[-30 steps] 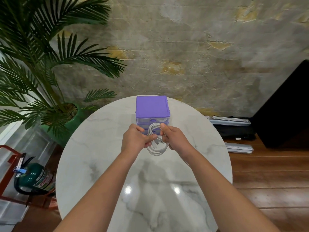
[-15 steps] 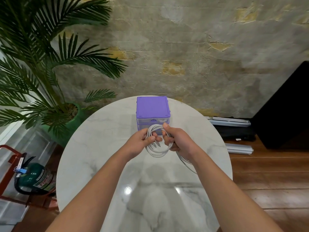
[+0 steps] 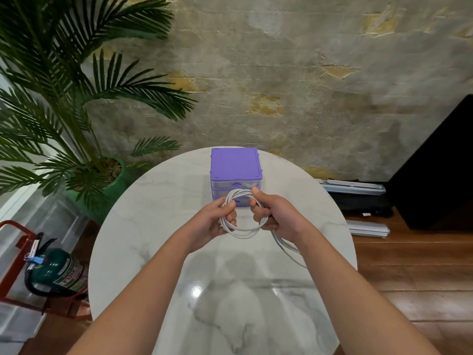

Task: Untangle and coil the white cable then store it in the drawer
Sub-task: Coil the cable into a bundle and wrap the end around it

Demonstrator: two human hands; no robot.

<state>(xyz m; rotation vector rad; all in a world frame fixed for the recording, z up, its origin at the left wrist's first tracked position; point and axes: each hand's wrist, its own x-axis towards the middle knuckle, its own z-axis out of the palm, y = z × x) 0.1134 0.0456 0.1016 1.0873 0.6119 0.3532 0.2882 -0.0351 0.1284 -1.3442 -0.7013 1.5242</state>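
A white cable [image 3: 243, 230] forms a round coil of several loops held above the round marble table [image 3: 143, 226]. My left hand [image 3: 213, 222] grips the coil's left side, fingers curled round the strands. On the coil's right side my right hand [image 3: 277, 213] holds the loops, thumb up on top. A loose length of the cable trails from under my right hand down to the right along my forearm. Just behind the coil stands a small purple drawer unit [image 3: 235, 163] with clear drawer fronts, all pushed in.
A potted palm in a green pot [image 3: 107, 190] stands left of the table. A green fire extinguisher [image 3: 55, 271] in a red stand lies on the floor at lower left. Dark bags and a black case [image 3: 435, 162] sit on the wooden floor at right.
My hands have drawn slightly apart, widening the coil into a rounder loop. More loose cable now trails out below my right hand.
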